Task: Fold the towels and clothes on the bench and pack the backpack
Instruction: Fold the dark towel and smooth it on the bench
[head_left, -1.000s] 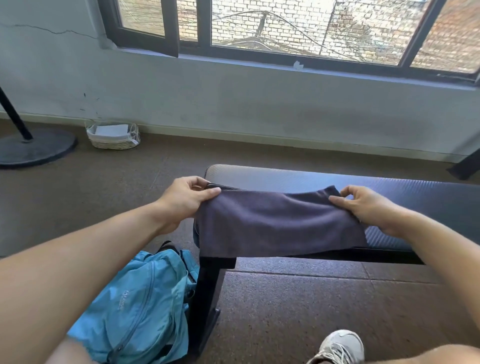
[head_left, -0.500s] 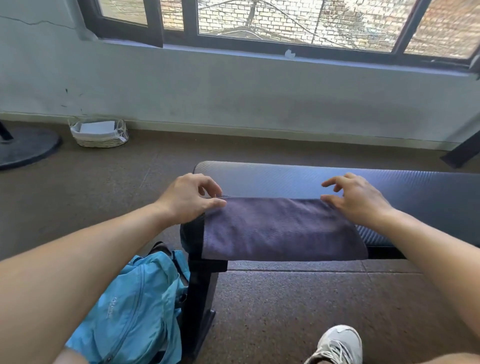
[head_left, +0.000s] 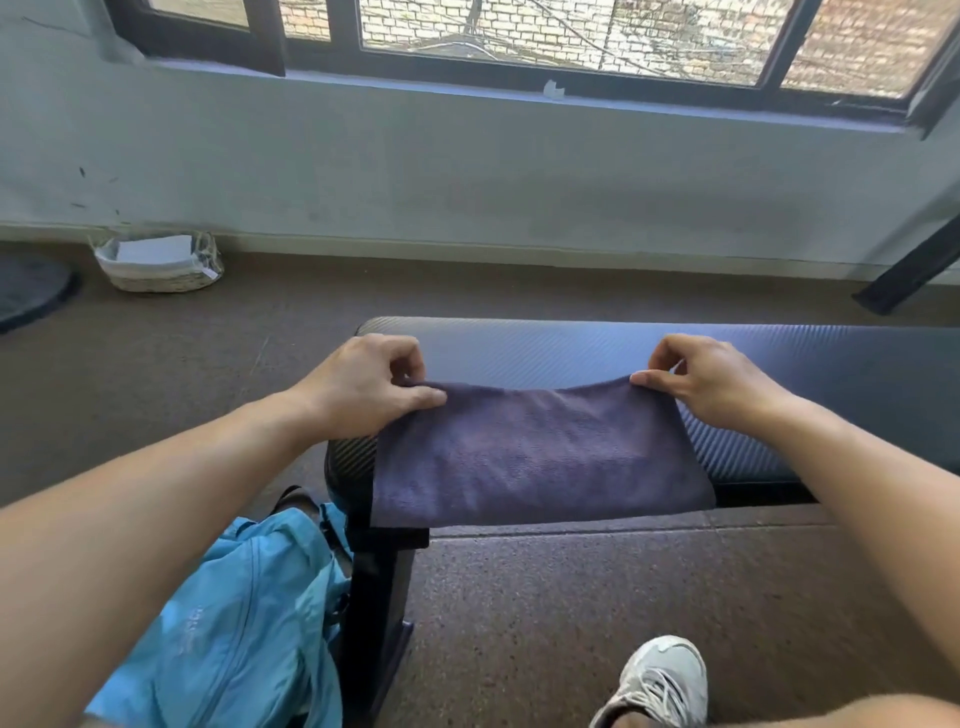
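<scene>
A folded dark purple-grey towel lies over the near edge of the black padded bench, at its left end. My left hand pinches the towel's far left corner between thumb and fingers. My right hand pinches its far right corner. Both corners are raised a little off the bench. A light blue backpack lies on the floor at the lower left, beside the bench leg.
A small woven basket with white paper stands by the wall at the left. A dark round base lies at the far left edge. My white shoe is on the brown floor. A black bar leans at the right.
Half a second ago the towel lay flat with both hands loose at its far corners. Now both hands pinch those corners and lift them slightly.
</scene>
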